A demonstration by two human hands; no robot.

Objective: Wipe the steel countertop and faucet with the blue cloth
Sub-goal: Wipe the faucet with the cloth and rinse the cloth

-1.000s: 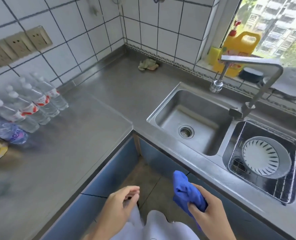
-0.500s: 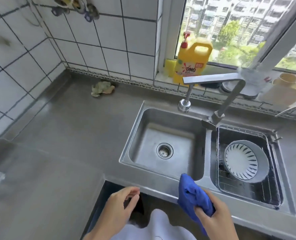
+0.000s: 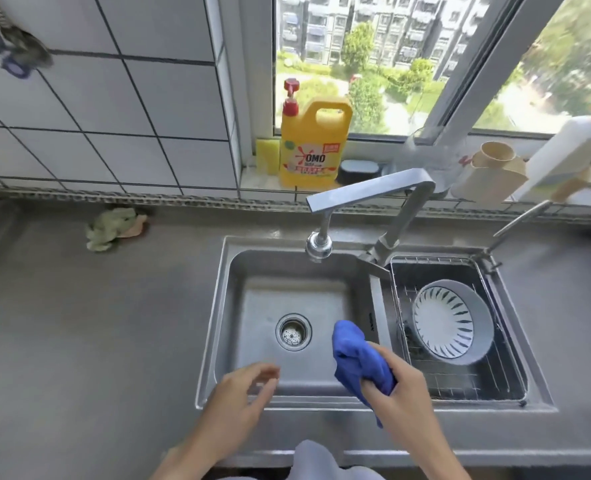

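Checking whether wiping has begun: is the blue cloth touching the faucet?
No, the blue cloth is bunched in the right hand over the sink basin, well below the faucet.

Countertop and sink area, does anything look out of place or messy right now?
One thing: a crumpled green and pink rag lies loose on the steel countertop against the back wall, left of the sink. Nothing looks spilled or damaged. The blue cloth is bunched in the right hand over the basin.

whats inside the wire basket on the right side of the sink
A round grey colander with a white slotted bottom sits in the wire basket. What lies under it is hidden.
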